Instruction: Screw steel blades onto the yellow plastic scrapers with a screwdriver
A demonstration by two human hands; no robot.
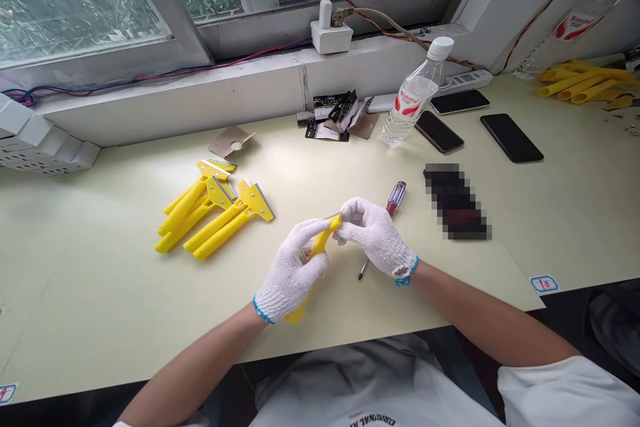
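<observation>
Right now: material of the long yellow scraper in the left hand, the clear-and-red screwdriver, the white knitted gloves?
Long yellow scraper: probably moulded plastic; smooth, evenly coloured surface.
Clear-and-red screwdriver: handle likely glossy plastic, partly see-through; shaft looks like polished metal, given its glint.
White knitted gloves: matte textile, judging by the visible knit; cotton or synthetic, can't tell.

"What's on the hands?"
"White knitted gloves, left hand and right hand alike, with bright blue edging at the cuffs."
"Any wear?"
"A small gap in the right one, near the cuff."
"And the shirt?"
"Pale, short white sleeve on the right, curved dark lettering in front, partly cut off."
</observation>
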